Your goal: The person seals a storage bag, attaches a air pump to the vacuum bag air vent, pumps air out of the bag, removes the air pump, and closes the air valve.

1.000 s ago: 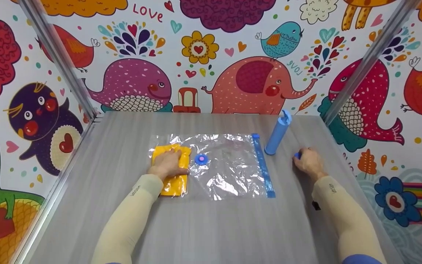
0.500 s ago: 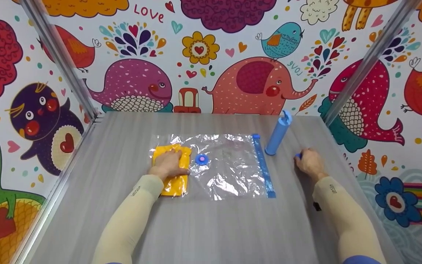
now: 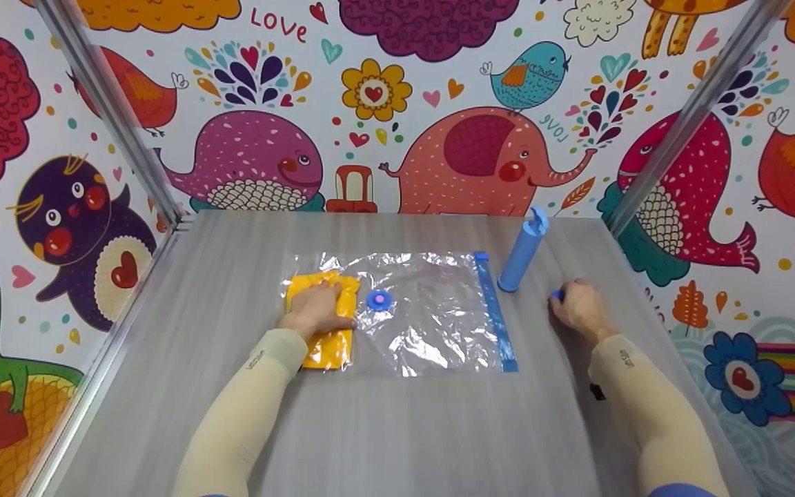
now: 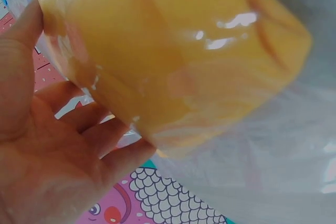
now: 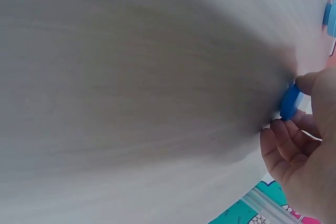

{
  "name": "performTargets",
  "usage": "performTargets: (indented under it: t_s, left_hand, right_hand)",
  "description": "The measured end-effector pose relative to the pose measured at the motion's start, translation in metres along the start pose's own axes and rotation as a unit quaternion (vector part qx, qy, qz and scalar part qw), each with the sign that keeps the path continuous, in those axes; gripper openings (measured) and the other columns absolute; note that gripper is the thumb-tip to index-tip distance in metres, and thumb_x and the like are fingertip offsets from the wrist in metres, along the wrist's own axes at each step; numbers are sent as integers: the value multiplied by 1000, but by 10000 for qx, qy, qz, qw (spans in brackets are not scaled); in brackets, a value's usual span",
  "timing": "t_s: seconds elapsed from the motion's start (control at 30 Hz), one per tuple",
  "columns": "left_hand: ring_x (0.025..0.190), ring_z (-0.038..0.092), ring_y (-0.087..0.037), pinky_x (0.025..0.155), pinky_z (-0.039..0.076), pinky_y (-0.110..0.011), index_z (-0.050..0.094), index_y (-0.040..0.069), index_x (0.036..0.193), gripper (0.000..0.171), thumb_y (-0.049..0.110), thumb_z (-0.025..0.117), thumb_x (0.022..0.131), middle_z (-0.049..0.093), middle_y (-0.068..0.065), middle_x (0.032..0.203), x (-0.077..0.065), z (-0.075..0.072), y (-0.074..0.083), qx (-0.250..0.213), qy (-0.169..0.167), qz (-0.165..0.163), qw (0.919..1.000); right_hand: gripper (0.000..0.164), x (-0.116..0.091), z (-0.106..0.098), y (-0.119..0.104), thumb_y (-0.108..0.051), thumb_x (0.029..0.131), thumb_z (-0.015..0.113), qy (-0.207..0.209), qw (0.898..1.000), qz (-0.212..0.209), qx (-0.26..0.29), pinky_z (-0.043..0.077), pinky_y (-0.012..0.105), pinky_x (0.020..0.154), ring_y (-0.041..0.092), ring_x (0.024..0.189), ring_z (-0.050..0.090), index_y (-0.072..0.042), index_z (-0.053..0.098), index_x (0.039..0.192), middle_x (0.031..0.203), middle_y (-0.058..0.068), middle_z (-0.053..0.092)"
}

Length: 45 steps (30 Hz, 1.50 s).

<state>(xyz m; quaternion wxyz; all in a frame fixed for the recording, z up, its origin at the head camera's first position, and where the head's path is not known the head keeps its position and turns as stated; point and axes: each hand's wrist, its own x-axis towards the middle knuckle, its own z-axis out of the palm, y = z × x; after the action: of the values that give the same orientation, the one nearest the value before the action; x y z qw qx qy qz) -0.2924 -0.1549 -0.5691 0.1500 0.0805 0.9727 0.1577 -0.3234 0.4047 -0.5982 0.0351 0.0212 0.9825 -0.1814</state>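
Note:
A clear plastic vacuum bag [image 3: 432,310] lies flat on the table, with a blue zip edge [image 3: 497,317] on its right side. A blue valve with a pink centre [image 3: 379,299] is set in its left part. Inside the bag's left end is a folded yellow thing [image 3: 328,352], perhaps cloth, seen large in the left wrist view [image 4: 157,61]. My left hand [image 3: 315,308] rests on it through the plastic, fingers fairly straight. To the right of the bag, my right hand [image 3: 582,307] pinches a small round blue cap [image 5: 291,101] at the table surface.
A blue hand pump [image 3: 523,254] with a hooked handle stands between the bag and my right hand. The grey table [image 3: 397,435] meets cartoon-printed walls [image 3: 432,83] at the back and sides. Metal posts [image 3: 121,124] rise at the rear corners.
My right hand and the blue cap shift by barely a few pixels, roughly with the slight head motion. The left hand stays on the yellow thing.

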Motion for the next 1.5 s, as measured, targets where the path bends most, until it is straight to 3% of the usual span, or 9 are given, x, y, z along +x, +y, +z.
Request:
performTargets:
  t_s: [0.23,0.47,0.67,1.0,1.2,1.33,1.5]
  left_hand:
    - [171,34,-47,142,27,-61,40,7,174,100,53,85,97,37,-26,181,1,0,0,-31,-25,-61,10000]
    - [170,36,-47,142,28,-61,41,7,173,101,55,86,96,38,-26,180,3,-1,-1,-54,-17,-70,10000]
    - [168,38,-49,140,32,-63,42,6,172,102,55,87,95,41,-29,178,5,0,-1,76,-36,-39,10000]
    - [170,35,-49,141,29,-63,40,7,173,103,55,87,95,37,-27,180,5,-1,0,74,-81,-38,9999]
    - [168,39,-49,140,31,-63,42,6,172,100,54,86,96,41,-27,178,5,1,-1,76,-36,-21,10000]
    - [169,36,-49,141,29,-63,41,6,173,100,54,86,96,39,-27,180,2,0,0,42,-27,-8,10000]
    - [168,38,-49,140,31,-64,42,5,172,100,54,86,96,40,-28,179,0,-1,2,88,5,3,10000]
  right_hand:
    - [51,-4,6,-10,-32,108,66,130,9998,-145,75,59,65,107,46,116,69,11,70,133,130,33,67]
    - [46,-7,12,-21,-31,105,72,197,9990,-271,282,63,57,97,38,105,67,8,74,128,121,28,70]
    - [45,-9,19,-28,-32,99,76,365,9970,-618,273,63,50,88,33,95,68,7,79,120,109,23,73]
    - [42,-12,21,-52,-33,94,84,180,9955,-745,552,65,45,83,29,91,69,5,82,113,106,20,75]
    - [34,-15,26,-68,-28,89,87,411,9893,-1275,577,61,36,71,23,80,70,3,86,103,94,17,79]
    - [29,-15,29,-79,-25,87,88,597,9830,-1658,517,64,39,69,24,77,73,3,87,97,91,18,81]
    - [36,-13,30,-91,-27,88,88,621,9804,-1812,470,68,48,75,28,81,74,6,85,102,95,21,80]
